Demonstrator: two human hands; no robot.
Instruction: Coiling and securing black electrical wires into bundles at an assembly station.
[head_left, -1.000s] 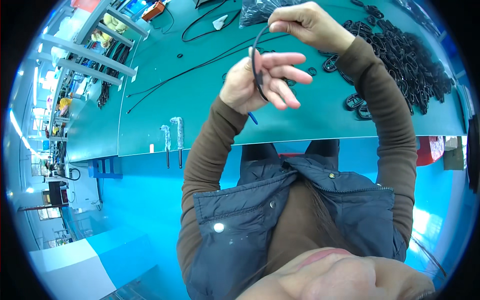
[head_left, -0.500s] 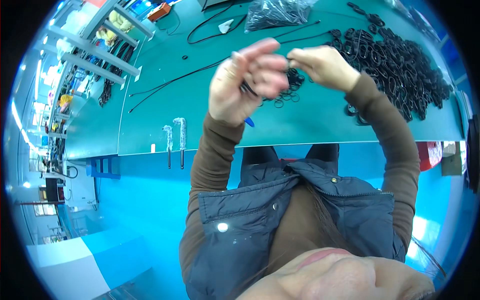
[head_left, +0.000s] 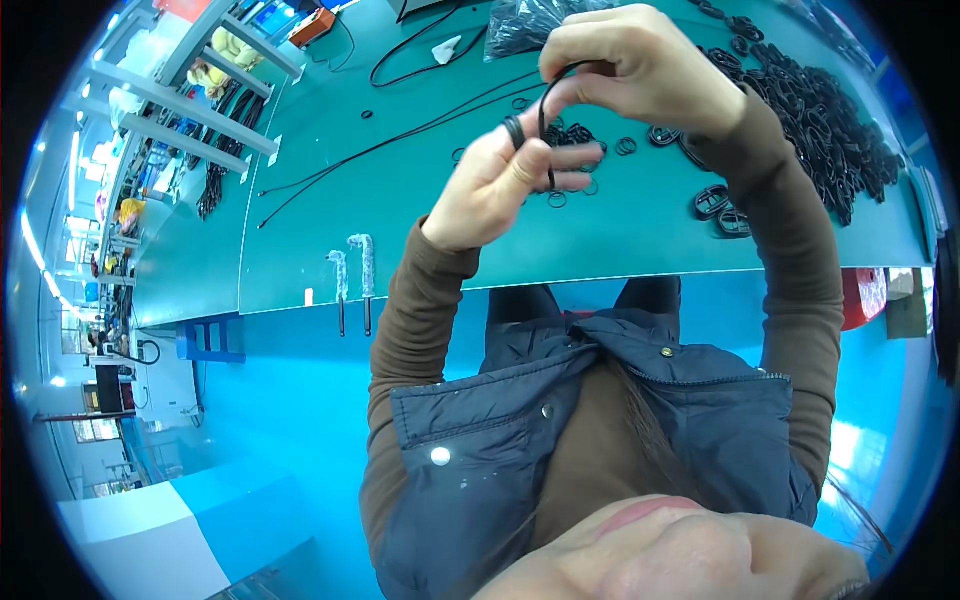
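Cables (head_left: 213, 180) lie in a dark bunch on the left, by a rack (head_left: 175, 105) with grey bars. Next, on the green desk (head_left: 300, 245), are an orange box (head_left: 312, 27) at the back and two long thin black cords (head_left: 340, 163). Two bent tools (head_left: 366, 262) with black handles stick out over the front edge. The left hand (head_left: 490, 190) is up over the middle of the desk. A black cable (head_left: 515, 132) is looped round its fingers, but I can't tell if they squeeze it. Little black rings (head_left: 565, 140) lie on the desk behind. The right hand (head_left: 650, 70) is close to the left one, pinching the cable between thumb and finger. Past it are two small coils (head_left: 712, 203) and a big pile of black coils (head_left: 830, 130) on the right
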